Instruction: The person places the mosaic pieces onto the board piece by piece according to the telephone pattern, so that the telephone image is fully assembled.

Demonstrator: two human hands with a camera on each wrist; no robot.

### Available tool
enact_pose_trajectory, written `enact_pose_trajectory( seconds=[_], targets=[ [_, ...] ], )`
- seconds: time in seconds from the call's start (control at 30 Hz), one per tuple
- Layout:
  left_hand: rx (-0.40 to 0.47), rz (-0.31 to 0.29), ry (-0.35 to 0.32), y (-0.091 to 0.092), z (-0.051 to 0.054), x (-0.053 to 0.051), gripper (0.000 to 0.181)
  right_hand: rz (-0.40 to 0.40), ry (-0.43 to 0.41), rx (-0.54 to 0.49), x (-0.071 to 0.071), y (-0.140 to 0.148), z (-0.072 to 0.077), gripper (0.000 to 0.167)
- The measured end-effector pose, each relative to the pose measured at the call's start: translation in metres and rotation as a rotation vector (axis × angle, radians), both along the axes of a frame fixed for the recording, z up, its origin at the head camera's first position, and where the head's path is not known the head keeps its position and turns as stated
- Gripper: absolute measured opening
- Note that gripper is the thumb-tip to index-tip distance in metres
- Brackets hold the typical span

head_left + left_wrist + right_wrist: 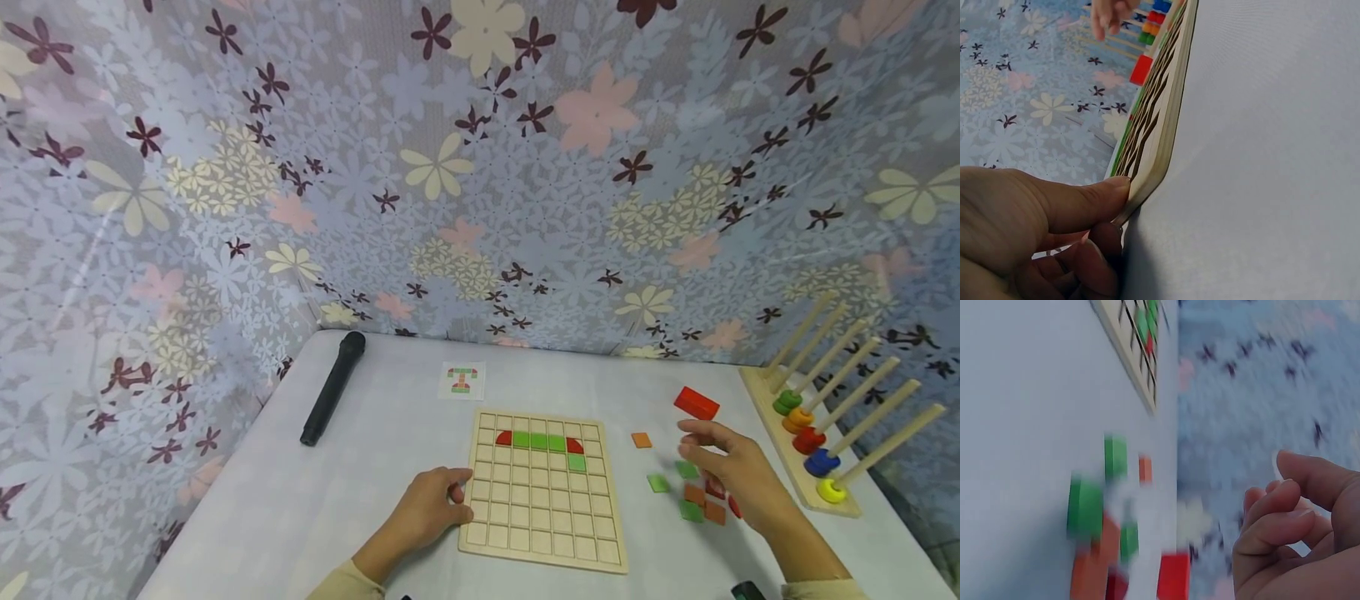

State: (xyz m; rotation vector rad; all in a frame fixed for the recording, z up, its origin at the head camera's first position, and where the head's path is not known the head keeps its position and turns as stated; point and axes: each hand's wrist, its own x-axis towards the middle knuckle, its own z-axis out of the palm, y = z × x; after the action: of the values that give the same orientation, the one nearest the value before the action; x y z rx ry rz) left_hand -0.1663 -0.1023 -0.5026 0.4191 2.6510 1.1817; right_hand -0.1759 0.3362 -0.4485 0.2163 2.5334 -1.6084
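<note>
The wooden grid board [543, 562] holds a row of red corner pieces [504, 437] and green squares [538, 441], plus one green square [577, 462] below the right end. My left hand [423, 508] pinches its left edge; in the left wrist view the thumb of the hand [1054, 219] lies on the board's edge [1163, 144]. Above the loose green, orange and red pieces right of the board hovers my right hand [738, 475]. Loosely bent fingers, with nothing visible between them, show on that hand [1310, 525] in the right wrist view, beside a blurred green block [1085, 509].
A small pattern card [462, 381] lies behind the board, with a black microphone [333, 387] to its left. At the right stand a red block [697, 403] and a pegged rack [798, 450] with coloured rings. Floral cloth [480, 208] hangs behind the table.
</note>
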Motion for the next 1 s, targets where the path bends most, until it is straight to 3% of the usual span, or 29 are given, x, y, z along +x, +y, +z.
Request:
enact_pose_trajectory(
  seconds=[0.17,0.27,0.5,0.6,0.7,0.9,1.0],
  targets=[
    [0.003,-0.006,0.002,0.001,0.002,0.001,0.059,-0.118,-0.043,-0.077,0.017,0.044,0.0,0.031],
    [0.005,-0.003,-0.007,0.001,0.002,0.001,0.06,-0.149,-0.059,-0.115,0.024,0.063,-0.002,0.019],
    [0.007,-0.01,0.007,0.001,0.003,0.002,0.06,-0.203,-0.12,-0.263,0.032,0.087,-0.007,0.023],
    [0.012,-0.01,0.006,0.001,0.003,0.002,0.06,-0.188,-0.154,-0.28,0.034,0.092,-0.011,0.029],
    [0.007,-0.004,-0.001,0.002,0.004,0.001,0.06,-0.162,-0.175,-0.258,0.034,0.098,-0.016,0.037],
    [0.001,0.002,0.007,0.002,0.003,0.0,0.06,-0.124,-0.206,-0.172,0.031,0.106,-0.027,0.03],
    [0.003,-0.001,-0.008,0.002,0.002,0.001,0.06,-0.128,-0.23,-0.121,0.029,0.107,-0.032,0.049]
  ],
)
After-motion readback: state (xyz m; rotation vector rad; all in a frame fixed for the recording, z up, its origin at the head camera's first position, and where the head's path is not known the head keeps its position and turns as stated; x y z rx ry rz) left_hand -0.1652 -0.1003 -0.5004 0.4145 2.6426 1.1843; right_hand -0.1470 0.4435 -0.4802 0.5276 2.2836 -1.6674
